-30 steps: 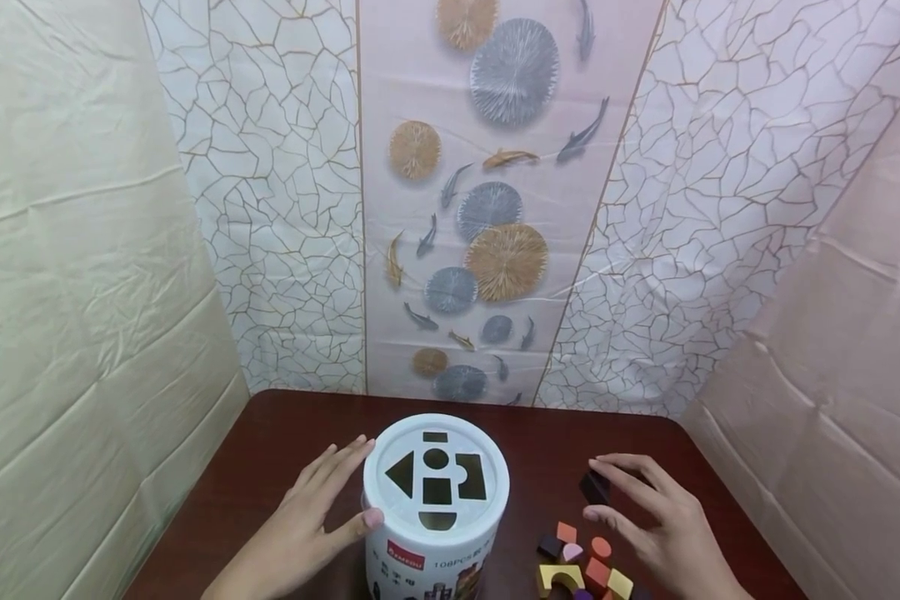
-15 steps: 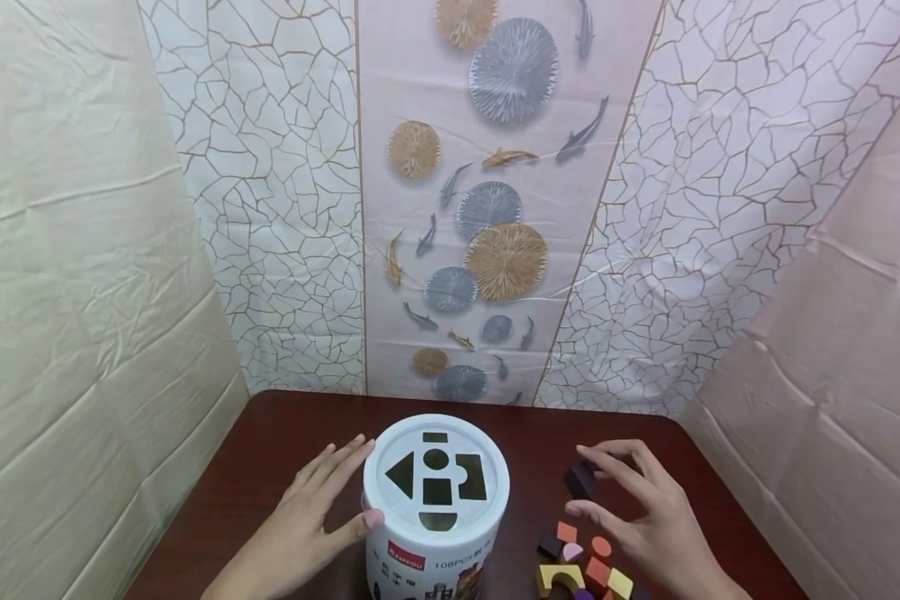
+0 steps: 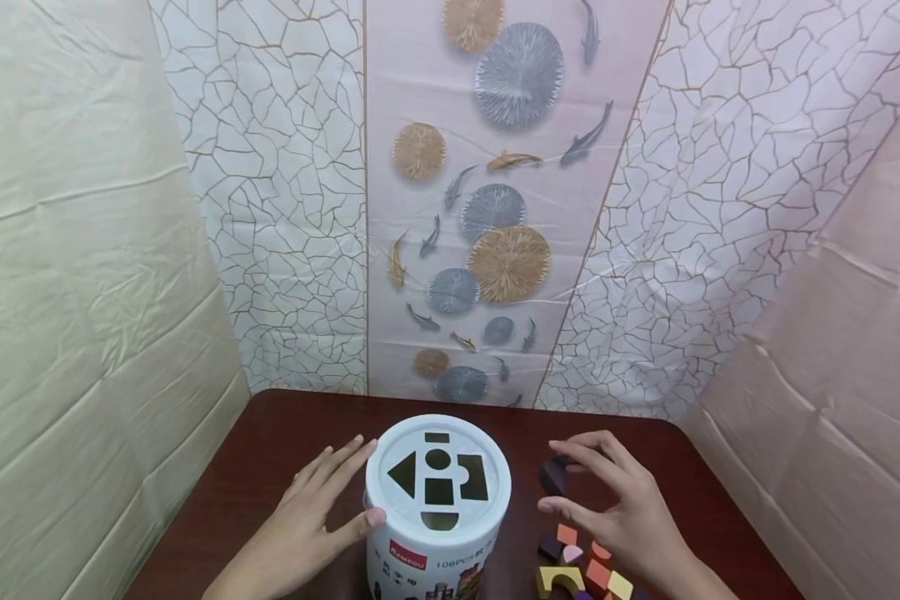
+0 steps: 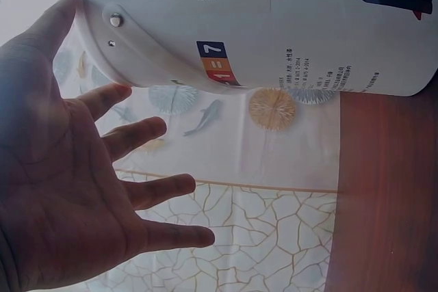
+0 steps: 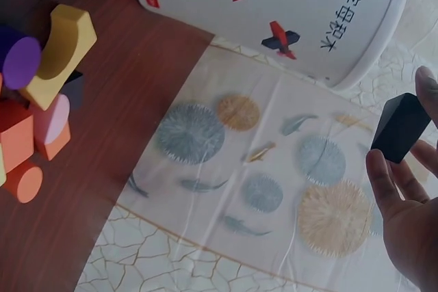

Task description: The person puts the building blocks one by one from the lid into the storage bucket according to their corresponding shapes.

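A white lidded bucket [image 3: 390, 575] stands upright on the table, its lid [image 3: 414, 512] cut with several shaped holes: triangle, circle, square, notched and others. My left hand [image 3: 307, 517] is spread at the bucket's left side, thumb and fingertips right at the lid's rim. To the right of the bucket, my right hand [image 3: 622, 504] pinches a dark wooden block [image 3: 552, 475] between thumb and fingers, raised above the table. In the right wrist view the dark block [image 5: 402, 128] shows a flat rectangular face; its far side is hidden.
Near the front right lie loose blocks: a yellow arch [image 3: 547, 577], an orange cube [image 3: 597, 573], a pink piece [image 3: 572, 553] and a black block [image 3: 550, 547]. A purple cylinder [image 5: 20, 58] lies beside the arch. Patterned cloth [image 3: 645, 292] hangs behind the dark red table [image 3: 307, 417].
My right hand has moved left toward the bucket with the dark block, whose tilt has turned. The left hand and bucket have stayed in place.
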`<state>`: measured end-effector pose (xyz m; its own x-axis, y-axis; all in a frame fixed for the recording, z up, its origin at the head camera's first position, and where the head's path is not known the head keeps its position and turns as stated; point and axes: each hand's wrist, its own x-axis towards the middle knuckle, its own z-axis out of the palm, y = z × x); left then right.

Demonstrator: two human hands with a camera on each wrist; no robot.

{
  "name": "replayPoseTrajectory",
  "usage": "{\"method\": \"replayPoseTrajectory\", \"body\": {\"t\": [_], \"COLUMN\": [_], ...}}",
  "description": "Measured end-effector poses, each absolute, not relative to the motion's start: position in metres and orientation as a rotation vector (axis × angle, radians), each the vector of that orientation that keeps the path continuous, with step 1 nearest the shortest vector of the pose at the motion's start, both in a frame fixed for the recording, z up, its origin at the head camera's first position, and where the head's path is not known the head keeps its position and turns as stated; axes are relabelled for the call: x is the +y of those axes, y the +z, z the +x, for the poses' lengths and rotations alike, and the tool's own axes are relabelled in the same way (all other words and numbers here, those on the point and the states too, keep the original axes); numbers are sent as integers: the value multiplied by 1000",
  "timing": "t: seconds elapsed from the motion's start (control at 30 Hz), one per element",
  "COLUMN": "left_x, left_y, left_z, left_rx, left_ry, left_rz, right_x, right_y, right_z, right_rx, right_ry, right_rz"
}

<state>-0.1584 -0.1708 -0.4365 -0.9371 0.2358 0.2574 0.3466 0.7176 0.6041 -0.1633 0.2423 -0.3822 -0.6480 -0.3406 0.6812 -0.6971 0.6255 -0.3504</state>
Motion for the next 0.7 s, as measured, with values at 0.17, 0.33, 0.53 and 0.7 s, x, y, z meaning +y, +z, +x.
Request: {"method": "replayPoseTrajectory", "body": {"t": [0.17, 0.33, 0.53, 0.7], "left_x": [-170, -171, -172, -172], "left_y": [-433, -432, -432, -429], "left_z": [-158, -158, -158, -159], "left_rx": [-2759, -2762, -2807, -2834], "left_ry": [-1013, -1028, -1056, -1064], "left_rz": [-484, -484, -470, -460], "right_x": [232, 221, 209, 200], "right_y": [-376, -371, -370, -370], "right_z": [-165, -167, -169, -172], "right_rx": [-2287, -2294, -2245, -2202], "right_ry": [917, 969, 1014, 1043], "right_rz": [835, 867, 948, 997]}}
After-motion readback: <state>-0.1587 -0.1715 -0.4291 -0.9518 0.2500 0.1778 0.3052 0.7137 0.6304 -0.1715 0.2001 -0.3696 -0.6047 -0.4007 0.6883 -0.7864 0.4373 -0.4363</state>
